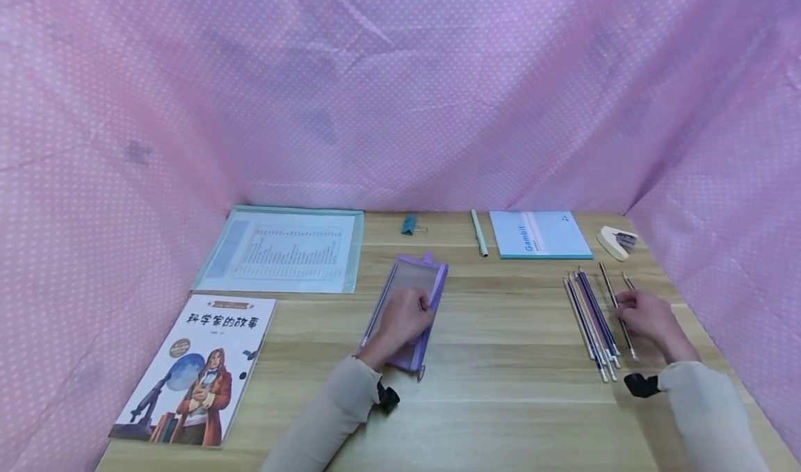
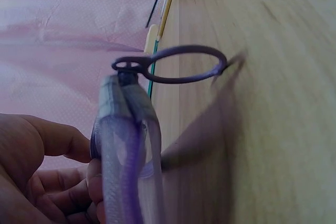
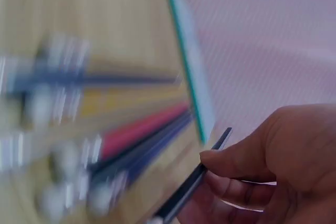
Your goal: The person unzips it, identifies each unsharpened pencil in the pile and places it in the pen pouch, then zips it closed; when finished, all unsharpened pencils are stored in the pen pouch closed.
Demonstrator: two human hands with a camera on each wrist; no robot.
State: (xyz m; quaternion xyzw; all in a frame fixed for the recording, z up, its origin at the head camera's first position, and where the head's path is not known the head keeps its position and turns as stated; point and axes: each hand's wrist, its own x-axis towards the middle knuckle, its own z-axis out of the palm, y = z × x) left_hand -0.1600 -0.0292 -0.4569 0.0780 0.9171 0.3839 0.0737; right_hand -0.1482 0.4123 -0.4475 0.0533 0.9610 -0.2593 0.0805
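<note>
My left hand [image 1: 405,317] rests on the purple pencil case [image 1: 407,298], which lies flat near the middle of the table [image 1: 500,388], its long axis running toward the far edge; the left wrist view shows my fingers [image 2: 63,182] curled along one long edge of the case, with the ring pull [image 2: 173,65] of its zipper standing free beyond them. The case looks soft and light, a thin translucent pouch that I judge will sag if lifted by one end, so the better hold is along a long edge or across the middle, with the ring pull as a second hold for the zipper. My right hand [image 1: 647,317] is near the right edge of the table, pinching one dark pencil [image 3: 191,182] between thumb and fingertips, just beside the row of pencils [image 1: 591,319] that lie side by side pointing at the far edge. The pencils are thin, stiff and light; I judge they roll easily on the wood and are best pinched near the middle of the shaft. Along the far edge lie a clear document folder [image 1: 284,249], a binder clip [image 1: 409,225], a pale pen [image 1: 478,232], a blue notebook [image 1: 538,234] and a stapler [image 1: 616,241]; a picture book [image 1: 197,368] sits at the near left corner.
</note>
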